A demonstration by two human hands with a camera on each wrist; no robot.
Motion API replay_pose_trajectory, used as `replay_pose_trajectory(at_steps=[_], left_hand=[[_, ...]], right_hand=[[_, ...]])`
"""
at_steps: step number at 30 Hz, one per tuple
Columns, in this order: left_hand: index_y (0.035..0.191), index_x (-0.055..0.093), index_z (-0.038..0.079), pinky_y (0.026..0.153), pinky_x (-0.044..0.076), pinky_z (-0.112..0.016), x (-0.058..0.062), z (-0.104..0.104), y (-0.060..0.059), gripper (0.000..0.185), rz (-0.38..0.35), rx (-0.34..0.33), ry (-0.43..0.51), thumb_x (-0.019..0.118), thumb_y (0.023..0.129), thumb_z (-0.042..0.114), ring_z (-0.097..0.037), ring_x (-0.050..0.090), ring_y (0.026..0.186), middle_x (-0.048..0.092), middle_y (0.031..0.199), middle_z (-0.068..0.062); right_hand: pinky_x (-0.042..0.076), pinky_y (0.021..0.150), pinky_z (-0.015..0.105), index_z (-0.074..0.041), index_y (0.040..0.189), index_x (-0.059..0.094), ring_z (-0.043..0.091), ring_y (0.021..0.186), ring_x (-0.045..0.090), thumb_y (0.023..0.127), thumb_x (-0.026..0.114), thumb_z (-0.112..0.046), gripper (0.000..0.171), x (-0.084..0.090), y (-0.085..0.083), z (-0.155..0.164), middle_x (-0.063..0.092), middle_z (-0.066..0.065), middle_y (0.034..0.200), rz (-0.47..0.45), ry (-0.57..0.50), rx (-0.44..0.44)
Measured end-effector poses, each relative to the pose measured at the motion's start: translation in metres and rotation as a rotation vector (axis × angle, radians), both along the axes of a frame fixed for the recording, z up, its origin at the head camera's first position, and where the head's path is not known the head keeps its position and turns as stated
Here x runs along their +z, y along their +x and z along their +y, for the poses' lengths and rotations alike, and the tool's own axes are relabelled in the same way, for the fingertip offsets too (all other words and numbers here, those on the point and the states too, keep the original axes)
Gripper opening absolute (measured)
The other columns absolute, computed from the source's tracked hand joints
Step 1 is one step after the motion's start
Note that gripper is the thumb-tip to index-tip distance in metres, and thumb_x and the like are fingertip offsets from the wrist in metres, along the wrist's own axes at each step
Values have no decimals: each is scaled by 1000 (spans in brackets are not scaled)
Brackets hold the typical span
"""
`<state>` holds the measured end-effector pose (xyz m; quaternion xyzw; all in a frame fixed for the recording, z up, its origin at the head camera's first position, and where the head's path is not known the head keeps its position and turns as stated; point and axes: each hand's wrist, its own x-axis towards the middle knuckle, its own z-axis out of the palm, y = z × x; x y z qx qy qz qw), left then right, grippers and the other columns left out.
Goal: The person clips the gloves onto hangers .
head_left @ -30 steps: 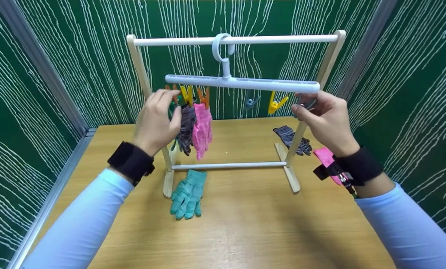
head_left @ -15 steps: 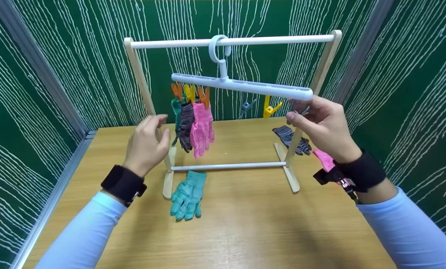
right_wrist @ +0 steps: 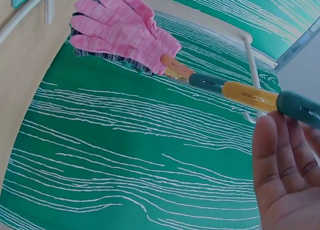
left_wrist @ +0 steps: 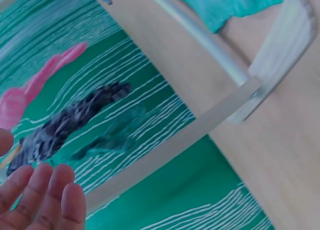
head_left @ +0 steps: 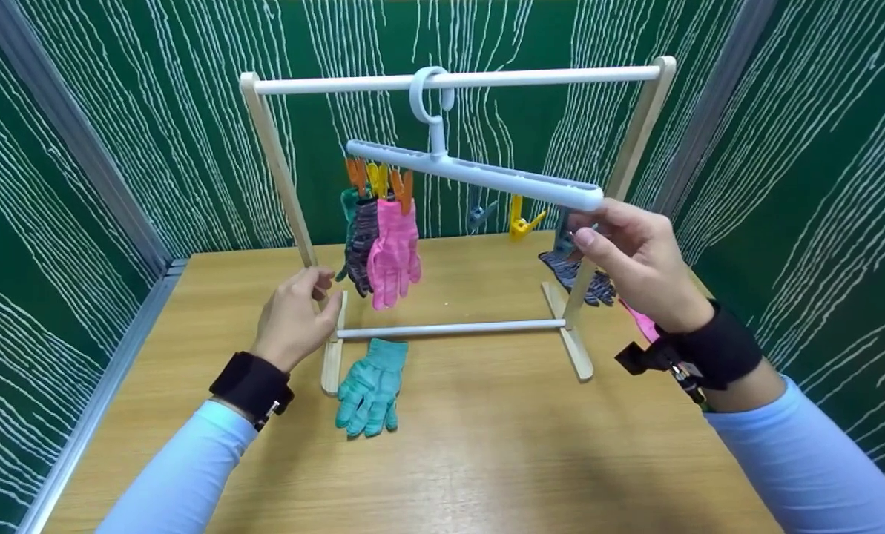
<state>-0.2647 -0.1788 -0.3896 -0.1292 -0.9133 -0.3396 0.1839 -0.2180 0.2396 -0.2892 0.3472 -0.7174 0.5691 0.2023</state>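
A light blue hanger (head_left: 479, 174) hooks over the rack's white top bar (head_left: 546, 77), its right end tilted down. Beneath that end, my right hand (head_left: 639, 263) pinches a dark blue-grey clothespin (right_wrist: 302, 108) between thumb and fingers. My left hand (head_left: 294, 315) is empty, fingers loosely bent, beside the rack's left post (head_left: 283, 167). From the hanger's left half hang a pink glove (head_left: 395, 252), a dark striped glove (head_left: 364, 241) and a green glove (head_left: 349, 215), under orange and yellow clothespins. Another blue-grey clothespin (head_left: 479, 215) and a yellow clothespin (head_left: 520, 222) hang without gloves.
On the wooden table (head_left: 472, 452), a green glove (head_left: 372, 386) lies in front of the rack's left foot (head_left: 331, 367). A dark striped glove (head_left: 599, 288) and a partly hidden pink glove (head_left: 641, 322) lie at the right. Green walls enclose the table.
My left hand has dropped away from the left clothespins to beside the post. My right hand has moved left and down with its clothespin, and the hanger has turned and tilted along with it.
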Motion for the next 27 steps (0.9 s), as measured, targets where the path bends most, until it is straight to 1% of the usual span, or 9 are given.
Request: replay_pose_trajectory(at_steps=[3,5,8,12,15,19,23,26,27], left_hand=[[126,73,1,88,61,-50,-9,0,0,30,-50,0,-10,68,104,20,-34,71,103,76,111,-17],[126,74,0,87,61,-50,-15,0,0,30,-73,3,-15,68,104,19,-34,72,100,77,107,-16],[126,74,-1,86,62,-50,-26,0,-2,31,-104,7,-22,68,103,18,-33,74,96,77,103,-15],[126,73,0,84,62,-50,-37,1,-6,31,-153,9,-41,68,102,19,-31,74,94,78,102,-14],[127,72,0,83,62,-49,-44,2,-8,32,-187,12,-56,67,102,19,-30,73,94,78,104,-15],[127,73,0,80,61,-47,-52,5,-11,31,-199,15,-59,68,102,19,-31,72,92,77,104,-15],[125,73,-1,77,62,-47,-60,7,-13,30,-189,9,-59,70,101,17,-31,73,88,78,102,-15],[124,74,-1,77,62,-47,-67,7,-15,28,-196,1,-68,71,101,15,-31,74,88,79,103,-16],[123,74,-1,78,63,-47,-69,7,-15,27,-203,-1,-71,72,101,15,-31,74,89,79,103,-17]], right_hand=[[63,85,19,20,128,62,15,94,68,106,58,2,29,1,2,-2,71,-3,108,2,-1,54],[63,85,19,22,131,58,13,93,68,106,57,2,32,1,2,-3,71,-4,108,3,2,87],[63,85,20,19,134,60,12,92,70,105,56,3,33,2,2,-6,71,-6,108,6,5,123],[63,83,20,16,131,62,12,89,68,106,59,1,29,2,2,-9,70,-5,104,15,16,148],[62,84,20,18,127,61,12,90,67,107,63,-4,30,4,3,-12,69,-5,104,20,34,154],[62,83,19,20,123,59,12,88,67,107,67,-6,32,5,3,-17,71,-4,104,15,49,183],[62,82,19,21,119,60,11,85,68,106,69,-8,33,4,1,-21,72,-3,102,0,66,204],[60,76,16,21,117,60,11,83,68,105,70,-7,32,2,-1,-24,73,-2,102,-7,77,218],[60,77,16,21,117,60,11,83,69,105,70,-6,31,1,-2,-26,74,-2,102,-8,80,225]])
